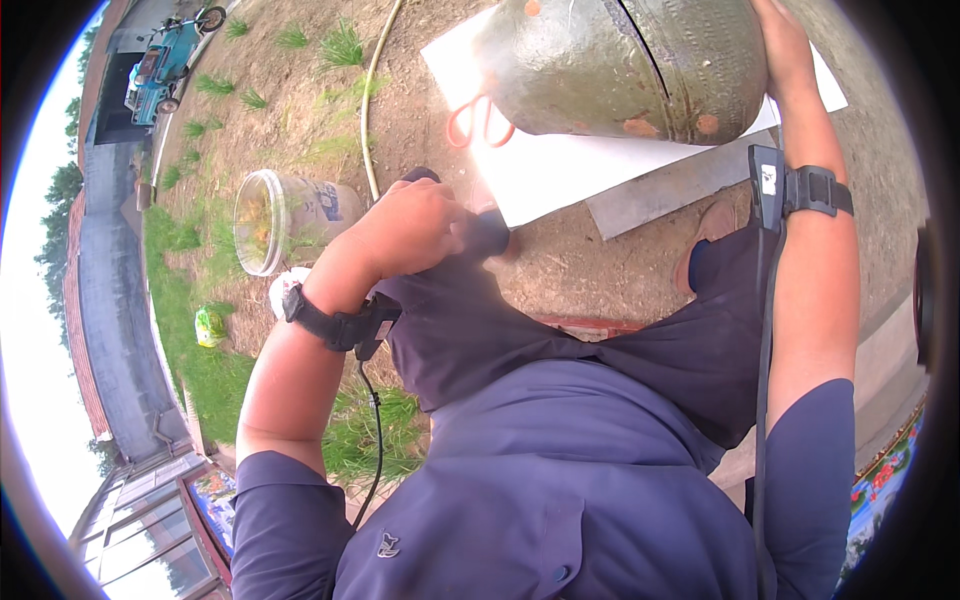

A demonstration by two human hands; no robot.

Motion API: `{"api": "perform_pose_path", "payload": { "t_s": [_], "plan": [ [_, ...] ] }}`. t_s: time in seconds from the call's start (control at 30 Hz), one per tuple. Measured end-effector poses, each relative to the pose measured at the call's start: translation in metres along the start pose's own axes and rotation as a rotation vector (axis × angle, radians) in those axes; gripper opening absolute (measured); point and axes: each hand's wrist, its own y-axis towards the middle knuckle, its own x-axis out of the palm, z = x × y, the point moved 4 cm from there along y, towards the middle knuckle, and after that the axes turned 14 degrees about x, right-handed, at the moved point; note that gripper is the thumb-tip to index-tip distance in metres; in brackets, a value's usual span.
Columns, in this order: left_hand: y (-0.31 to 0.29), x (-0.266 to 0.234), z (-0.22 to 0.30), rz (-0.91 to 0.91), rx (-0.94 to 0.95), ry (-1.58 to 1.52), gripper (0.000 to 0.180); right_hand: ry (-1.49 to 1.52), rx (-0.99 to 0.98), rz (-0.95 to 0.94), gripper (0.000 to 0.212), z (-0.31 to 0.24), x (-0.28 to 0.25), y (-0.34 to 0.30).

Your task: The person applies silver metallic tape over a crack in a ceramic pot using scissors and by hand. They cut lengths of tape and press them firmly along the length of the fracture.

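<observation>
A large olive-green glazed jar [610, 70] rests on a white sheet [560, 180] in front of me. Its surface shows a long dark line and several reddish-brown patches. My right hand [785, 50] is against the jar's right side, with its fingertips partly out of sight. My left hand [415, 225] is closed over my left knee, apart from the jar. Whatever those curled fingers may hold is hidden. Orange scissor handles [480, 122] lie at the jar's left, on the sheet's edge.
Under the sheet's near edge is a flat grey slab [660, 190]. A clear plastic tub [258, 222] stands left of my left hand, beside a pale hose [370, 100]. Further left are a green packet [210, 325], grass tufts and a blue three-wheeler [160, 70].
</observation>
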Motion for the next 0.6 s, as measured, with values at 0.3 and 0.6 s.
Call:
{"api": "perform_pose_path", "payload": {
  "t_s": [0.3, 0.6],
  "plan": [
    [0.01, 0.027, -0.011, -0.304, -0.059, 0.247, 0.013, 0.094, 0.075, -0.026, 0.051, -0.002, 0.001, -0.004],
    [0.008, -0.018, -0.008, 0.35, -0.122, 0.057, 0.016, 0.029, 0.062, -0.022, 0.052, -0.003, -0.001, -0.004]
  ]
}}
